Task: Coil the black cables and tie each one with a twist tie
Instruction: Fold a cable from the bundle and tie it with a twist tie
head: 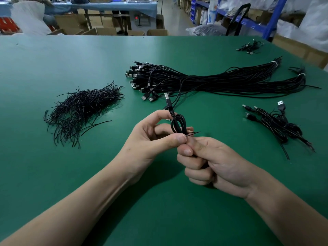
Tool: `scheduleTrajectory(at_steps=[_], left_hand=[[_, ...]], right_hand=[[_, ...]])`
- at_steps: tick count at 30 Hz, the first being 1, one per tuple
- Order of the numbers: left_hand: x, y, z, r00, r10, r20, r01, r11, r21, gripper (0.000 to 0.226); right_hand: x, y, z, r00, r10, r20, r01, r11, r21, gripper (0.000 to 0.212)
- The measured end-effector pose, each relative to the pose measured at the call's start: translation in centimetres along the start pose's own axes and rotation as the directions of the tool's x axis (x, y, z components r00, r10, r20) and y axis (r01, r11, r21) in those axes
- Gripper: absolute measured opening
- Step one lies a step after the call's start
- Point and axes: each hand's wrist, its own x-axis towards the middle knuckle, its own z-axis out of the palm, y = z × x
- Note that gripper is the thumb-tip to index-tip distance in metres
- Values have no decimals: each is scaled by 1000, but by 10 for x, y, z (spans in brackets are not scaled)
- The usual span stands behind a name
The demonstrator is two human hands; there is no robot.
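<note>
Pinching a coiled black cable (178, 125) at frame centre, the left hand (152, 137) and right hand (204, 160) both curl tightly around it and its twist tie (193, 133); slackening either grip would probably spring the loops apart.

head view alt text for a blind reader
Left hand and right hand hold a coiled cable over a green table, pinching a twist tie at its base. Loose ties lie left, uncoiled cables behind, coils right.

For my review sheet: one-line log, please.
step: tying | left hand: pinches coiled cable at twist tie | right hand: grips it below | nearby: tie pile, uncoiled bundle, finished coils
</note>
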Motion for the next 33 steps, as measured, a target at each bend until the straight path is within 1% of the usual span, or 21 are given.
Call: scheduleTrajectory(at_steps=[4,8,11,13,15,17,19,21,23,25,26,28,29,30,31,33], left_hand=[[0,0,-1,1000,-5,19,4,999,39,25],[0,0,-2,1000,13,-17,-12,1000,27,26],[1,-1,-3,1000,15,-27,-14,1000,24,25],[1,-1,-3,999,18,-37,-16,999,39,24],[1,-2,-2,998,21,-54,-18,998,64,19],[0,-3,-1,997,28,-71,-22,996,85,15],[0,-3,1,995,40,-88,-31,994,106,13],[-1,-3,3,993,52,-106,-38,991,128,11],[-1,-3,4,990,54,-132,-36,990,137,8],[0,-4,3,985,52,-167,-26,988,150,9],[1,-5,2,981,51,-188,-21,987,160,11],[2,-6,0,973,52,-225,-11,984,179,15],[2,-6,-1,971,52,-234,-8,983,184,15],[2,-7,-2,970,50,-237,-5,982,191,16],[1,-8,-2,971,47,-234,1,980,201,16],[1,-9,-1,976,34,-215,16,974,224,17]], right_hand=[[0,0,0,1000,-10,1,10,1000,16,28],[0,-1,-1,999,-29,17,28,997,66,24],[2,1,-1,998,-54,-36,53,998,-33,23],[4,3,0,990,-81,-114,66,990,-129,21],[6,5,1,971,-139,-193,87,963,-254,21],[8,8,2,942,-224,-248,106,904,-413,21],[9,11,2,912,-307,-271,118,831,-543,23],[10,14,3,890,-353,-288,106,776,-621,23],[9,13,5,880,-356,-313,63,742,-667,22],[9,11,6,857,-392,-335,18,672,-741,22],[8,10,6,819,-453,-351,-1,612,-791,24],[6,7,6,684,-626,-375,-54,469,-882,27],[4,6,6,618,-698,-362,-73,408,-910,26],[4,4,6,577,-744,-338,-77,362,-929,23],[4,4,6,561,-767,-310,-74,327,-942,19],[5,5,6,564,-782,-266,-65,279,-958,12]])
